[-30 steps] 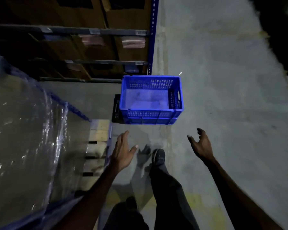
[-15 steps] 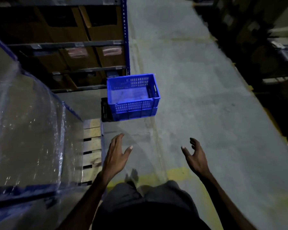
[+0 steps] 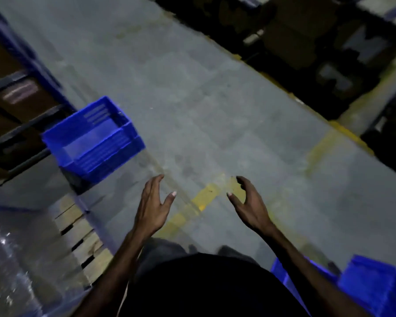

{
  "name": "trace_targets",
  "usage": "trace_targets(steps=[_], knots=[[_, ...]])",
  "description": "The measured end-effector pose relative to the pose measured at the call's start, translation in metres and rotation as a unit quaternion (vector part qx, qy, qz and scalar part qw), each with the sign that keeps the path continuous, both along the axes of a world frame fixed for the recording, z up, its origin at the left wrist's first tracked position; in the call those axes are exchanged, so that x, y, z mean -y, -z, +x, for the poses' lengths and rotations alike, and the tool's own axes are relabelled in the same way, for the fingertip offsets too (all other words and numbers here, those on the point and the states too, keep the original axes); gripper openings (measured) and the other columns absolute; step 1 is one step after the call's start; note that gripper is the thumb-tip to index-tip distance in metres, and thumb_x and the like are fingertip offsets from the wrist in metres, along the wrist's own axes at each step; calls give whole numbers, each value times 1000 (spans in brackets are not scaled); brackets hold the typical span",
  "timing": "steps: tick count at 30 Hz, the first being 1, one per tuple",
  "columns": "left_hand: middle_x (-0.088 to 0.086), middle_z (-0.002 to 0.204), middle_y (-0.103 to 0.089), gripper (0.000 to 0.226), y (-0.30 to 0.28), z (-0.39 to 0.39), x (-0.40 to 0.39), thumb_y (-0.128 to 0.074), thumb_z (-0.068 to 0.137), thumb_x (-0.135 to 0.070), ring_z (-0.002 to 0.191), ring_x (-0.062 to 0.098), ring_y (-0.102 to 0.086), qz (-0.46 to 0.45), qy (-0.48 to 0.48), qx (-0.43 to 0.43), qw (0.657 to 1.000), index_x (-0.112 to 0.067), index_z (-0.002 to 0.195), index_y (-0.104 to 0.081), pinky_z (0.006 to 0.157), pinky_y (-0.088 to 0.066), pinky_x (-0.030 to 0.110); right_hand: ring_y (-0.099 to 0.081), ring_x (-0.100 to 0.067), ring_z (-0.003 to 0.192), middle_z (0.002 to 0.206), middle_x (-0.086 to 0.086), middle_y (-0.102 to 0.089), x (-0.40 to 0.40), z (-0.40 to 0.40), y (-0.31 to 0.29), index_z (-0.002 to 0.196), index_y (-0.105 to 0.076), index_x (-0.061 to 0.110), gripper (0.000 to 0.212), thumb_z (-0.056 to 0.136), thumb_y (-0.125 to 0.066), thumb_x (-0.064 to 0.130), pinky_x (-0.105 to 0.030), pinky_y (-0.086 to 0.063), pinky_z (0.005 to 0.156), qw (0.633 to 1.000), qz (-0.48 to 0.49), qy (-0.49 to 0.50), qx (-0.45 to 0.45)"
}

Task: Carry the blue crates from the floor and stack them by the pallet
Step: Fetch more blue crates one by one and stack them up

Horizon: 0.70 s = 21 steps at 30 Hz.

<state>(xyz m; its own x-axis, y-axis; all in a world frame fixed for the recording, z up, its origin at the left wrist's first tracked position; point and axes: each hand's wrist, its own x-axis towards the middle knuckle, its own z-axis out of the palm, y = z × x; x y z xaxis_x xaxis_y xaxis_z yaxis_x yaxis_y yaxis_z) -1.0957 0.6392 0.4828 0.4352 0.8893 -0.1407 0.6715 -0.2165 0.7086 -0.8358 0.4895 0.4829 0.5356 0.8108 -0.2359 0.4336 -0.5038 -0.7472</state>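
Note:
A stack of blue crates (image 3: 94, 140) stands on the floor at the left, beyond the end of the wooden pallet (image 3: 80, 234). More blue crates (image 3: 373, 291) show at the bottom right, partly hidden behind my right forearm. My left hand (image 3: 153, 207) and my right hand (image 3: 249, 204) hang in front of me over the grey floor, fingers loosely spread, holding nothing. Both are well apart from the stack.
A shrink-wrapped load (image 3: 16, 259) sits on the pallet at the lower left. Shelving with cartons (image 3: 12, 94) runs along the left, and dark racking (image 3: 325, 49) lines the upper right. Yellow floor marking (image 3: 206, 197) crosses the concrete aisle between them.
The view has swung to the right; the crate stack has slid left in the picture and more crates came into view at the bottom right. Both hands stay empty.

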Motion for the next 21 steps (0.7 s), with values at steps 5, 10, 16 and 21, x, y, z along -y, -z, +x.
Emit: trace_targets(steps=[5, 10, 16, 21], knots=[[3, 153, -41, 62, -9, 94, 30, -59, 98, -42, 143, 19, -36, 9, 147, 2, 989, -20, 152, -36, 118, -31, 37, -45, -15, 138, 154, 4, -45, 92, 38, -4, 152, -37, 23, 66, 95, -58, 52, -36, -38, 110, 995, -13, 96, 20], [3, 152, -42, 60, -15, 161, 61, -58, 99, -44, 142, 20, -38, 8, 266, 11, 964, -21, 151, -38, 116, -32, 35, -43, -16, 140, 155, 4, -44, 170, 48, -4, 152, -37, 24, 66, 95, -57, 51, -34, -37, 110, 975, -28, 221, 19], [2, 152, -43, 61, -7, 211, 102, -55, 98, -48, 142, 22, -39, 2, 443, -2, 897, -22, 151, -38, 116, -34, 40, -43, -16, 140, 153, 2, -47, 242, 9, -10, 150, -41, 18, 62, 96, -62, 40, -28, -32, 108, 913, -39, 405, 4], [2, 154, -41, 62, 0, 241, 133, -52, 100, -50, 141, 22, -38, -2, 575, -12, 818, -22, 152, -35, 113, -34, 39, -53, -22, 131, 142, -3, -56, 288, -51, -10, 143, -48, 17, 58, 92, -66, 38, -39, -42, 109, 830, -40, 557, -9]])
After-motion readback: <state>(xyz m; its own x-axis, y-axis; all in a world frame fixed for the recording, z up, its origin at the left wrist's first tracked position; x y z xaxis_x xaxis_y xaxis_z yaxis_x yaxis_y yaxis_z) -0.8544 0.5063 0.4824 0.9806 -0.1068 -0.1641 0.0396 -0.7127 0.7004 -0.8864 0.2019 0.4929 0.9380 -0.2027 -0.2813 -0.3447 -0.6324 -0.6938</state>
